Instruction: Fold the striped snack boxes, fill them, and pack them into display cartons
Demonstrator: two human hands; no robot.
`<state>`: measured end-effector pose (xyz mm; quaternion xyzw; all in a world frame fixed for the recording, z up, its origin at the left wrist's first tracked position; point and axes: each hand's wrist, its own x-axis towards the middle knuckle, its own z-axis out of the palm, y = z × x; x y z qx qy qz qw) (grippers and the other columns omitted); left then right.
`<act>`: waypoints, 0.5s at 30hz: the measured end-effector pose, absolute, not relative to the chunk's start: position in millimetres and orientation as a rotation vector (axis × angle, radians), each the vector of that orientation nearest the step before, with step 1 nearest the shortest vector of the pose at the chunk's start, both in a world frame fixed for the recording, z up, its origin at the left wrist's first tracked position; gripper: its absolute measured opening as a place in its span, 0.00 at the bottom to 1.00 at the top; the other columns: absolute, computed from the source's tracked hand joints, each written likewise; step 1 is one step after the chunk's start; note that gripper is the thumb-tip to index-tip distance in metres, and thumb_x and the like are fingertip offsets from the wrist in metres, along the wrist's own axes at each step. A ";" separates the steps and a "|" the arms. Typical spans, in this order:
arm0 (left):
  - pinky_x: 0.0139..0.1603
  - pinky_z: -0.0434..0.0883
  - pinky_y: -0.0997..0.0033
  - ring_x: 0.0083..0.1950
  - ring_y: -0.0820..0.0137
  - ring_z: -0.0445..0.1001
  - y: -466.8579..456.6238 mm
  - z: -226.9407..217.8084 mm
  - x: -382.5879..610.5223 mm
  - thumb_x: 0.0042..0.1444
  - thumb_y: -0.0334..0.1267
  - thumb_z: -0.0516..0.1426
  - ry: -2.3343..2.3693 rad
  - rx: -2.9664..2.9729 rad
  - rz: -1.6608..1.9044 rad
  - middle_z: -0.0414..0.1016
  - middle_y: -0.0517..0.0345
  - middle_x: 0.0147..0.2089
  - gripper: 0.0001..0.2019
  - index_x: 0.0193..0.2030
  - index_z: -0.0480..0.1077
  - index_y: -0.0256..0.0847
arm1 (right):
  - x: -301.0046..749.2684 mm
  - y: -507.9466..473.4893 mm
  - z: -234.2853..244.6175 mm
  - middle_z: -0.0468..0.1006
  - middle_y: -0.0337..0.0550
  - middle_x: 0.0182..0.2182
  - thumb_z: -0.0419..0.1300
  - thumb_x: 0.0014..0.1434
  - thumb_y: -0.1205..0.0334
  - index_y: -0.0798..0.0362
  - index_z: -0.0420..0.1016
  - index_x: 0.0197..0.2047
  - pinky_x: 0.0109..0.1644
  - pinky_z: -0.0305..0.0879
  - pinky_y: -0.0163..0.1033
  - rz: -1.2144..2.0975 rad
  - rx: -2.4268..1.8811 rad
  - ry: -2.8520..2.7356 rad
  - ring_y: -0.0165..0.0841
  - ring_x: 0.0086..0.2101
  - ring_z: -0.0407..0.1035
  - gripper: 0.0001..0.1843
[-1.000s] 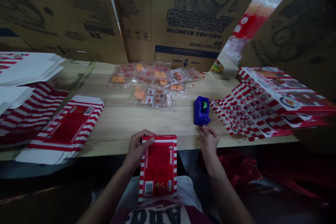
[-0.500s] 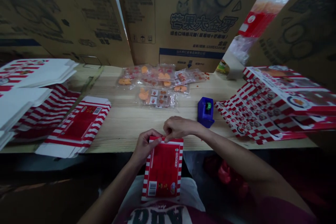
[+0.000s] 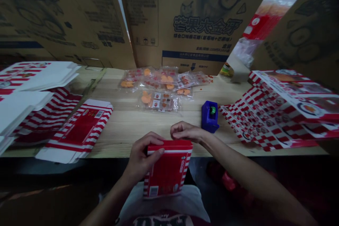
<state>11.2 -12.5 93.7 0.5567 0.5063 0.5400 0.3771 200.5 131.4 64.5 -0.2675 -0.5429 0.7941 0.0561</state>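
My left hand (image 3: 145,155) grips a red carton with striped red-and-white edges (image 3: 169,169) at its upper left corner, thumb on the face turned toward me. The carton stands upright at my lap, its red top panel closed and visible. Just behind the carton's top edge is my right hand (image 3: 186,131), its fingers curled; their tips are partly hidden, and I cannot tell whether they touch the carton or hold anything small. A blue tape dispenser (image 3: 209,117) with a green roll sits on the table near my right wrist.
Clear packets of orange and red sweets (image 3: 160,100) lie mid-table. Flattened striped cartons (image 3: 82,123) and white-backed card sheets (image 3: 45,74) are at left. Checked red-and-white cartons (image 3: 286,113) lean at right. Large brown cardboard boxes (image 3: 185,10) wall off the back.
The carton has tipped, so its top panel now shows. My right hand has come off its top front edge and moved slightly right, behind it; my left hand keeps its grip.
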 end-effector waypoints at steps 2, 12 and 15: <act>0.44 0.71 0.65 0.44 0.63 0.76 -18.4 114.3 12.1 0.54 0.31 0.60 1.369 1.721 1.434 0.77 0.50 0.44 0.05 0.38 0.75 0.42 | 209.4 131.9 75.2 0.73 0.37 0.21 0.68 0.48 0.45 0.57 0.77 0.29 0.24 0.57 0.29 2.276 -0.879 -1.615 0.25 0.21 0.64 0.21; 0.62 0.65 0.58 0.57 0.59 0.71 -14.4 66.5 16.3 0.58 0.45 0.58 1.053 2.771 0.608 0.76 0.46 0.51 0.22 0.55 0.68 0.36 | 217.7 123.7 29.5 0.79 0.48 0.46 0.68 0.53 0.59 0.46 0.76 0.50 0.53 0.66 0.42 2.374 -0.784 -1.553 0.39 0.48 0.73 0.20; 0.56 0.70 0.61 0.55 0.60 0.72 -20.5 75.8 -29.5 0.55 0.52 0.59 1.544 2.409 0.933 0.75 0.47 0.52 0.25 0.56 0.67 0.41 | 219.6 115.1 38.6 0.80 0.49 0.45 0.67 0.53 0.55 0.50 0.77 0.48 0.51 0.68 0.45 2.111 -0.857 -1.641 0.41 0.46 0.74 0.19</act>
